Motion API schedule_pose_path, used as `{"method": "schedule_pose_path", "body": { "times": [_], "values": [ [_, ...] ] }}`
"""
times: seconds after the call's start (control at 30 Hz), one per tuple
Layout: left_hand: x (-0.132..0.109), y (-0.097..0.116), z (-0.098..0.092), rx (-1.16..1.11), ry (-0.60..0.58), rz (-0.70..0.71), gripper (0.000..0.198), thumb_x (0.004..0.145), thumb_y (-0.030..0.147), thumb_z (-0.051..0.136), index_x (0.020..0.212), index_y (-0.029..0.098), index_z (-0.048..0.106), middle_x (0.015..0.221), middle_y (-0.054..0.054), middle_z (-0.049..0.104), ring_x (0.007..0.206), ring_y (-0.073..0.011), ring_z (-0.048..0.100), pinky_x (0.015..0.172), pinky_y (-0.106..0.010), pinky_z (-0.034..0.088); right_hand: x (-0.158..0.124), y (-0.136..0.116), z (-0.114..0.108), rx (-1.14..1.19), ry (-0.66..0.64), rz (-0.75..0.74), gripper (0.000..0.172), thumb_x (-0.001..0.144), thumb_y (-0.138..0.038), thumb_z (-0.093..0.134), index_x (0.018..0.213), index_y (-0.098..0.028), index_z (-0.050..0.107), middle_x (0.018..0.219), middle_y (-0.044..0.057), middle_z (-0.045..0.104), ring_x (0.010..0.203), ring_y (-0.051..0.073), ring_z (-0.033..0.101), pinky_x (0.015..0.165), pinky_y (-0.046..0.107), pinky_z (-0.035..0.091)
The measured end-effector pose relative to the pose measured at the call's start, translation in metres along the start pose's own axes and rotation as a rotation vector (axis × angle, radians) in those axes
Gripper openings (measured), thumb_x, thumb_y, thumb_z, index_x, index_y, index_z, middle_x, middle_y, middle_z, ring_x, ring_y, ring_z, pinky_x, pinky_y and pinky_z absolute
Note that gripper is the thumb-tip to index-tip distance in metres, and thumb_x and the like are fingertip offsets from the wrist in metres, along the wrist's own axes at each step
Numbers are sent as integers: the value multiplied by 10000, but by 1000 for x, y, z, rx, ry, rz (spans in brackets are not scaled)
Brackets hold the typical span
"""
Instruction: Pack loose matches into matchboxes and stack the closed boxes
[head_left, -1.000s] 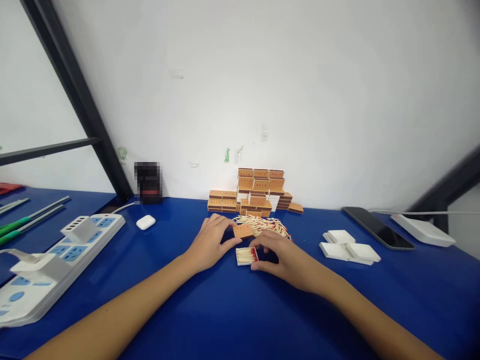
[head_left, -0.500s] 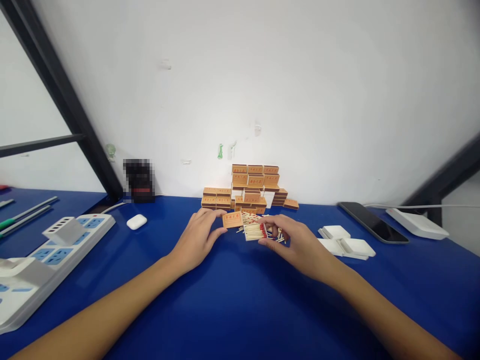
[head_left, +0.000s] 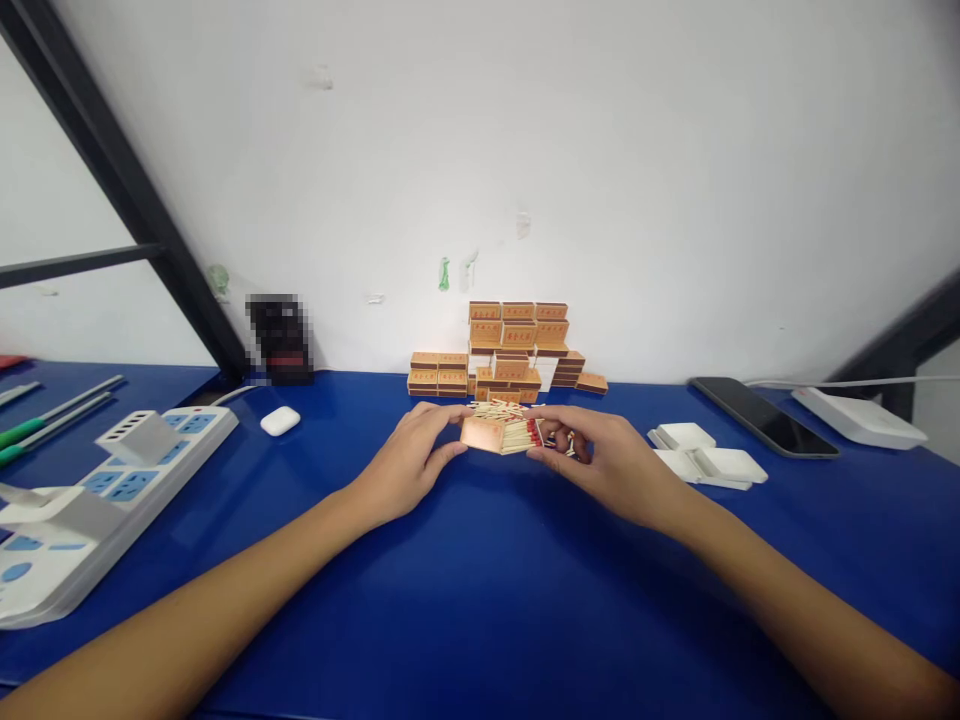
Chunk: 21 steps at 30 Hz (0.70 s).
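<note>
My left hand (head_left: 409, 462) pinches an orange matchbox sleeve (head_left: 482, 433) above the blue table (head_left: 480, 580). My right hand (head_left: 604, 462) grips the matchbox tray (head_left: 519, 436), full of red-tipped matches, and its end sits in the sleeve's mouth. Behind both hands lies a loose pile of matches (head_left: 501, 409), partly hidden by them. A stack of orange matchboxes (head_left: 510, 352) stands against the white wall.
A white power strip (head_left: 97, 495) lies at the left with an earbud case (head_left: 280, 421) beside it. White trays (head_left: 709, 464), a dark phone (head_left: 761, 428) and a white box (head_left: 859, 416) lie at the right. Green-handled tools (head_left: 45, 418) rest far left.
My right hand lifted the tray of matches off the table and brought it to the sleeve held by my left hand. The tray's end now meets the sleeve.
</note>
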<state>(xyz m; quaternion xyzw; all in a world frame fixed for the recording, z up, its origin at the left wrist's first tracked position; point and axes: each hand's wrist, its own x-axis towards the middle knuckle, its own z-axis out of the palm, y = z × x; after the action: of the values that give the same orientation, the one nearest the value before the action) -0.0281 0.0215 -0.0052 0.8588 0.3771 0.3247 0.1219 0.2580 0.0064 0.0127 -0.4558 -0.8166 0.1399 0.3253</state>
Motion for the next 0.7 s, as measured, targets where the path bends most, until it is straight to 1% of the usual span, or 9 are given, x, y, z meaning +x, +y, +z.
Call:
{"method": "schedule_pose_path", "body": {
  "times": [0.1, 0.2, 0.4, 0.57, 0.7],
  "values": [
    [-1, 0, 1, -17, 14, -7, 377, 1030, 305, 620, 1398, 260, 549, 1290, -88, 662, 1224, -263, 604, 1085, -479, 506, 0, -3, 1, 52, 10, 16, 385, 932, -419, 705, 1268, -232, 704, 873, 32, 740, 666, 171, 613, 607, 305, 507],
    [-1, -1, 0, -45, 18, -42, 388, 1002, 332, 674, 1370, 259, 577, 1268, -80, 661, 1199, -259, 612, 1072, -470, 513, 0, -5, 1, 96, -1, 26, 360, 931, -415, 705, 1238, -226, 702, 860, 25, 727, 653, 159, 597, 604, 297, 499],
    [2, -2, -3, -128, -21, -108, 372, 979, 346, 701, 1327, 253, 612, 1255, -60, 682, 1137, -241, 640, 1052, -448, 516, 0, -6, 1, 127, -8, 52, 337, 930, -420, 703, 1202, -223, 681, 847, 13, 701, 658, 154, 587, 605, 290, 483],
    [3, -3, -3, -169, -50, -116, 385, 964, 398, 714, 1307, 251, 616, 1302, -66, 669, 1173, -248, 635, 1036, -437, 528, -1, -5, 2, 144, -11, 77, 295, 929, -412, 702, 1156, -227, 664, 828, 3, 691, 667, 152, 596, 616, 285, 478],
    [3, -2, -1, -252, -68, -157, 407, 949, 430, 726, 1295, 242, 623, 1276, -59, 696, 1127, -238, 664, 1026, -438, 537, -1, 0, 5, 186, -18, 93, 309, 951, -431, 678, 1178, -226, 642, 841, 7, 696, 704, 164, 609, 638, 293, 493]
  ]
}}
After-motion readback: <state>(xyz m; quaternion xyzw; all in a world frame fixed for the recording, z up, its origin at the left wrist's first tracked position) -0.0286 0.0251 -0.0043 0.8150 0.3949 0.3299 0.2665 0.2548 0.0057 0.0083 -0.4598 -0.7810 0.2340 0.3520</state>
